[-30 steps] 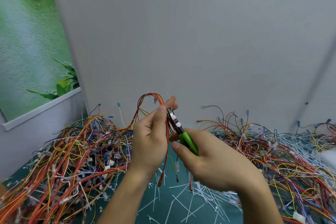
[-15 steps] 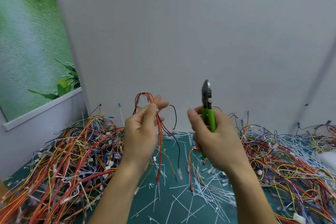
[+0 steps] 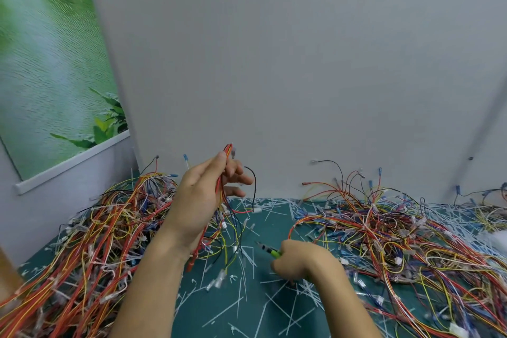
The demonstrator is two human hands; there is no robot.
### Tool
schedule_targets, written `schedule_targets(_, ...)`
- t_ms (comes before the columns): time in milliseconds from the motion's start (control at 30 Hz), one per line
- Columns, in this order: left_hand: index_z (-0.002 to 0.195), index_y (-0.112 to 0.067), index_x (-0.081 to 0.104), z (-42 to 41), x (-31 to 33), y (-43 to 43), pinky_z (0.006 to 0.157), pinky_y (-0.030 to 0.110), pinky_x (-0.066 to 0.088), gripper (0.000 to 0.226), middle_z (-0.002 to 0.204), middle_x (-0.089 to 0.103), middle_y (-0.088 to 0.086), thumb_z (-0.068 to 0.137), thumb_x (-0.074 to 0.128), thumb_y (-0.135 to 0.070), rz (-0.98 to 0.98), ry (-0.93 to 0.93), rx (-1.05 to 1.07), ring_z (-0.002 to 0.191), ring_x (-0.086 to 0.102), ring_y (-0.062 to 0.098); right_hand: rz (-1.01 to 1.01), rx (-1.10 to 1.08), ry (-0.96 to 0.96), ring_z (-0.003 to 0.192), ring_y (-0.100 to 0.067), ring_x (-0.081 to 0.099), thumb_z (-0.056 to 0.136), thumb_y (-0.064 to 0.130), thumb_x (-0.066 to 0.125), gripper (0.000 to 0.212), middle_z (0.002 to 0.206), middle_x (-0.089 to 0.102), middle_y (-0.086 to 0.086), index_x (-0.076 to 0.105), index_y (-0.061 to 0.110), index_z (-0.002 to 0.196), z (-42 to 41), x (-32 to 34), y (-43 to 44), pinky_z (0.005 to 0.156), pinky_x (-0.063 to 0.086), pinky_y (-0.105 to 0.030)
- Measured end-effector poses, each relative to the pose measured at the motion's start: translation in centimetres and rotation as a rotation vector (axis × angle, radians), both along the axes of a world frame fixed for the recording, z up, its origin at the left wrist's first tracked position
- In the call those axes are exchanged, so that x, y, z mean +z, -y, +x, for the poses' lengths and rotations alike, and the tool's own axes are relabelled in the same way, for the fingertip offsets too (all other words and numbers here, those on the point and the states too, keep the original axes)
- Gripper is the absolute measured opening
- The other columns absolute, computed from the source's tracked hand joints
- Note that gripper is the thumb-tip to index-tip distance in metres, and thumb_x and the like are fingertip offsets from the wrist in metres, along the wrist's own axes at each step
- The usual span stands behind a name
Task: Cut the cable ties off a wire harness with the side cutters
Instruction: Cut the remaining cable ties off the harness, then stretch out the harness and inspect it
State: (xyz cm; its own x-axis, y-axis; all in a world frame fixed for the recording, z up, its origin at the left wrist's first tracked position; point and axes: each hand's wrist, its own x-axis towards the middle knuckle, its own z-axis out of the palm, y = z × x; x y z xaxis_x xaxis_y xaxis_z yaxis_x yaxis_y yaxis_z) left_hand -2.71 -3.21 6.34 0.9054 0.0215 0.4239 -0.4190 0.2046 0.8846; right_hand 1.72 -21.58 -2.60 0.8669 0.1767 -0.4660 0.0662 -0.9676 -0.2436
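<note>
over the teal mat (image 3: 274, 233), left fingers (image 3: 238, 179) pinch limp red wires (image 3: 228, 148); right fingers (image 3: 282, 263) clench green-handled cutters (image 3: 271, 251).

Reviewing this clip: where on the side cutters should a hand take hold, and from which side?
Take the side cutters by their green handles, coming from the right, as the right hand does: the dark nose points left, away from that hand.
</note>
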Motion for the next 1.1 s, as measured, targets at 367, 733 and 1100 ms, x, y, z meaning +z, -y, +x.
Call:
schedule_targets(367,0.075,-0.013,0.055,-0.6,0.3,0.7,0.072,0.04,0.055,0.038,0.094,0.059,0.019,0.104,0.044,-0.034,-0.031,-0.009,-0.035,0.087,0.066,0.03,-0.064,0.038,-0.021,0.099,-0.026,0.057,0.097,0.034,0.05,0.034,0.119,0.06,-0.009,0.055,0.011,0.122,-0.1,0.2,0.2,0.08,0.044,-0.034)
schedule_targets(733,0.075,-0.008,0.055,-0.9,0.4,1.3,0.066,0.036,0.053,0.033,0.086,0.059,0.013,0.102,0.044,-0.024,-0.068,-0.074,-0.192,0.083,0.065,0.033,0.191,0.08,0.168,0.139,-0.022,0.052,0.103,0.038,0.055,0.055,0.156,0.05,-0.003,0.044,0.023,0.154,-0.9,2.2,1.0,0.117,0.041,-0.039)
schedule_targets(1100,0.106,-0.019,0.08,-0.5,-0.4,0.9,0.082,0.033,0.049,0.037,0.102,0.063,0.009,0.095,0.05,-0.038,0.213,-0.124,-0.159,0.082,0.058,0.016,1.383,0.1,0.573,0.067,-0.019,0.068,0.096,0.026,0.068,0.014,0.074,0.073,-0.007,0.078,0.016,0.096,-5.7,8.8,1.9,0.066,0.055,-0.024)
